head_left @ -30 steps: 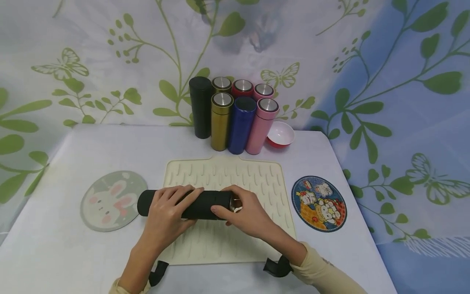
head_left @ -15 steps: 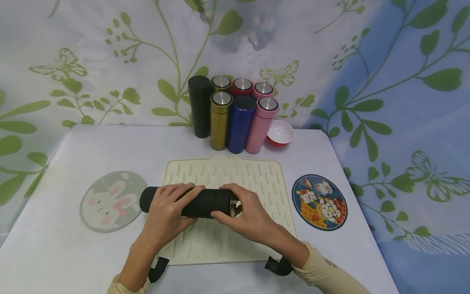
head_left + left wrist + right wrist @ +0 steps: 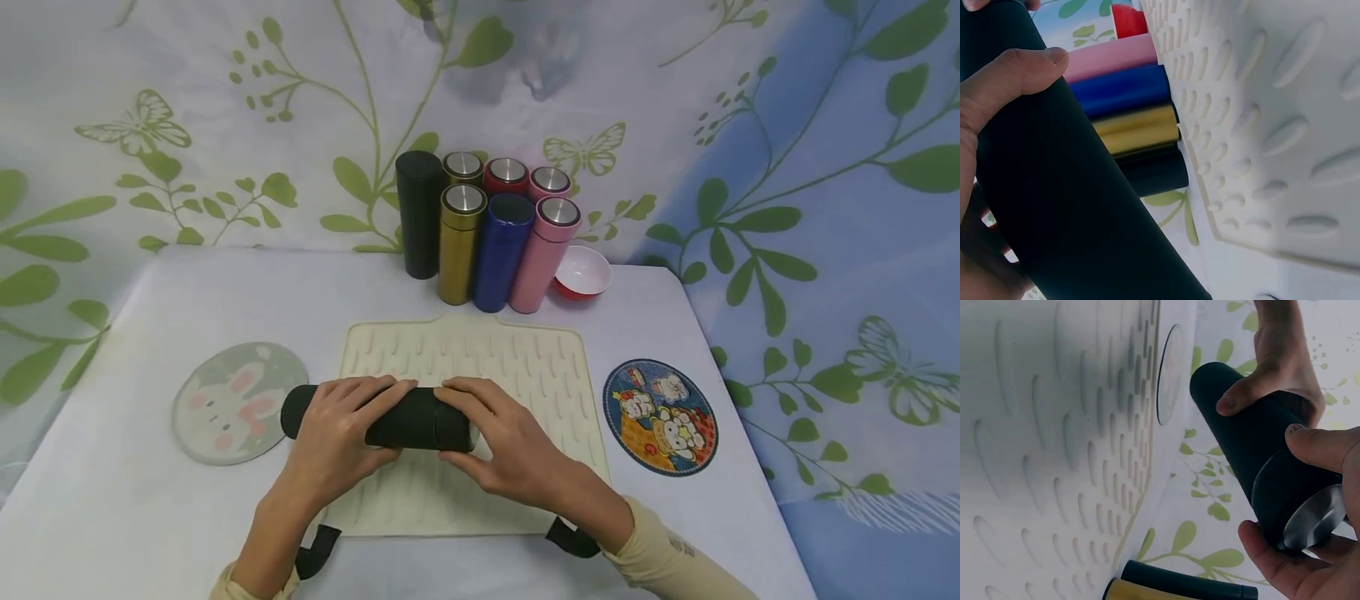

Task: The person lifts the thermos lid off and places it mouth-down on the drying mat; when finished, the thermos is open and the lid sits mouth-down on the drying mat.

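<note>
1. Head view: a white-covered table (image 3: 150, 517) spread below a white and blue backdrop (image 3: 225, 50) printed with green leaves and butterflies, which rose behind the far edge

2. A cream ridged mat (image 3: 435, 504) lay at the middle of the surface; a grey-green rabbit disc (image 3: 240, 404) lay between it and the left edge, and a colourful cartoon disc (image 3: 660, 417) near the right edge

3. Close together at the middle of the far edge stood seven upright bottles: a tall black bottle (image 3: 420, 215) leftmost, then a front gold bottle (image 3: 457, 250), a blue bottle (image 3: 502, 254) and a front pink bottle (image 3: 542, 254), with a rear gold bottle (image 3: 462, 165), a red bottle (image 3: 506, 172) and a rear pink bottle (image 3: 550, 180) behind; their contents were hidden

4. Just beside them, towards the far right corner, sat a red bowl (image 3: 576, 294), its white inside facing up

5. The black flask (image 3: 408, 421) was held sideways above the mat, one end reaching past the mat's left edge; its silvery metal end (image 3: 1316, 519) showed in the right wrist view, and its inside was hidden

6. The left hand (image 3: 339, 425) gripped the flask's body from above, thumb on the near side

7. The right hand (image 3: 506, 433) held the metal end's side of the flask, fingers and thumb curved round it
</note>
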A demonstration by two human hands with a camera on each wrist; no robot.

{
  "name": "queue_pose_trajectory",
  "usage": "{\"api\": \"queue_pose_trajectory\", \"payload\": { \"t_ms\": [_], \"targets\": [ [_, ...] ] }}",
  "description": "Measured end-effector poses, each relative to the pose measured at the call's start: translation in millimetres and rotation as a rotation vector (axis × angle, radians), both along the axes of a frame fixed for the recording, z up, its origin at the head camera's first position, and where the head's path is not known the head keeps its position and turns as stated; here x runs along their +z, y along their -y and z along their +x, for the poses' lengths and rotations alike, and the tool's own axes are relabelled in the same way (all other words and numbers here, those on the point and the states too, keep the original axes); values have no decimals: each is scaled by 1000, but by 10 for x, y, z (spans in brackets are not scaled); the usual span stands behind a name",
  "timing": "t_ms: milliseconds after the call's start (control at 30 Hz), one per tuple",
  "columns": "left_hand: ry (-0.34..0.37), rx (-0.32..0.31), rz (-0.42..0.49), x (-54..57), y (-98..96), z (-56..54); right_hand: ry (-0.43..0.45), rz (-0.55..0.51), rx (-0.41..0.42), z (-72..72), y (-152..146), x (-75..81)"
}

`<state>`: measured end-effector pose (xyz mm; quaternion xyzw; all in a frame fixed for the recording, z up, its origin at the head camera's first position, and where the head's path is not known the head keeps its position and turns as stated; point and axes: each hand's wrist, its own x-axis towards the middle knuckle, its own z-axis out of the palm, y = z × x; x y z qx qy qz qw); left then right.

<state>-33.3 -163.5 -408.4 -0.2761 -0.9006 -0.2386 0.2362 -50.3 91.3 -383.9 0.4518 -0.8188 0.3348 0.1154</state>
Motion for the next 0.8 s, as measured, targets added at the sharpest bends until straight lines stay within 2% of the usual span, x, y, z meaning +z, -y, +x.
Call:
{"api": "queue_pose_trajectory", "payload": {
  "t_ms": [133, 233, 333, 500, 600, 700, 800],
  "targets": [
    [-3, 14, -1, 31, 16, 4, -33, -22, 9, -26, 20, -1],
    [4, 34, 1, 28, 36, 32, 36, -58, 32, -49, 45, 1],
    [-9, 53, 0, 8, 47, 53, 201, -98, 36, -65, 60, 5],
    [-57, 62, -4, -26, 32, 42, 558, -154, -58, -73, 58, 27],
    [-70, 60, -3, -37, 25, 33, 688, -192, -87, -79, 57, 35],
    [-76, 59, -6, -43, 18, 24, 706, -215, -76, -77, 51, 28],
    [-75, 60, -7, -51, 11, 20, 625, -200, -54, -69, 36, 7]
  ]
}}
